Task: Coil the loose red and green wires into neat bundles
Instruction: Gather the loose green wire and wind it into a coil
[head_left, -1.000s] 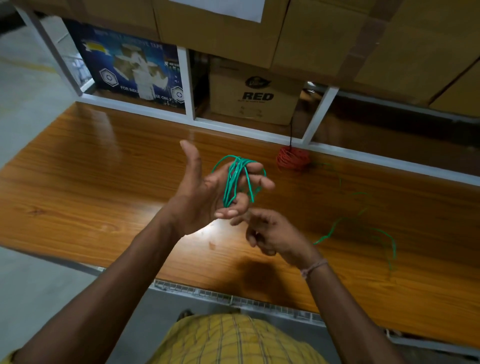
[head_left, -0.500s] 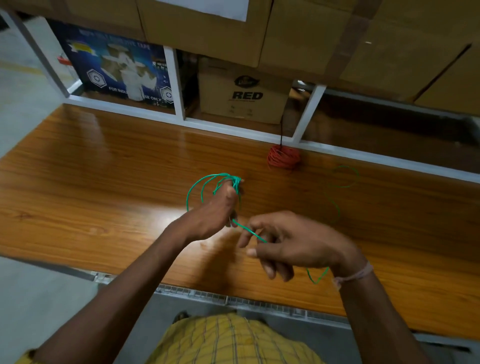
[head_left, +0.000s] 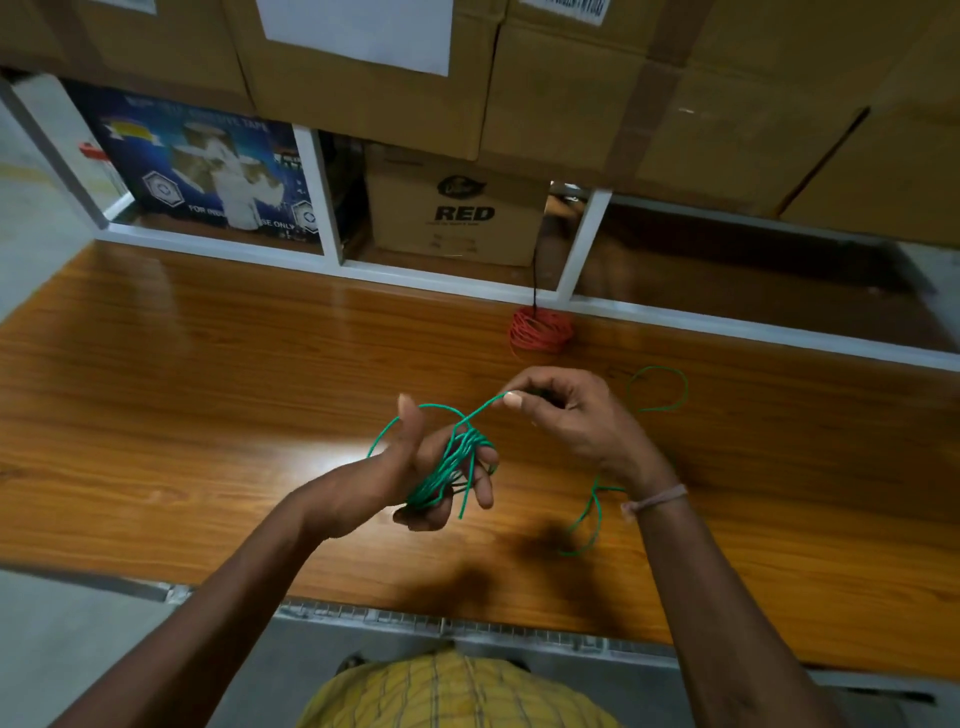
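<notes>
Several loops of green wire (head_left: 451, 462) are wound around the fingers of my left hand (head_left: 415, 467), which is held palm-up above the wooden table (head_left: 208, 415). My right hand (head_left: 576, 415) pinches the same wire between thumb and fingers, just up and right of the left hand. The loose tail of the green wire runs under my right wrist and curls on the table as a loop (head_left: 657, 389) beyond it. A coiled bundle of red wire (head_left: 540, 330) lies at the table's back edge.
A white shelf frame (head_left: 582, 249) stands behind the table, with a cardboard box marked RED (head_left: 457, 213) and a blue printed box (head_left: 208, 166) inside. Large cartons (head_left: 571, 78) sit above. The table's front edge has a metal strip (head_left: 467, 623).
My right hand has swung up from below the left hand to above and right of it, carrying the wire over the coil. My left hand has turned palm-up.
</notes>
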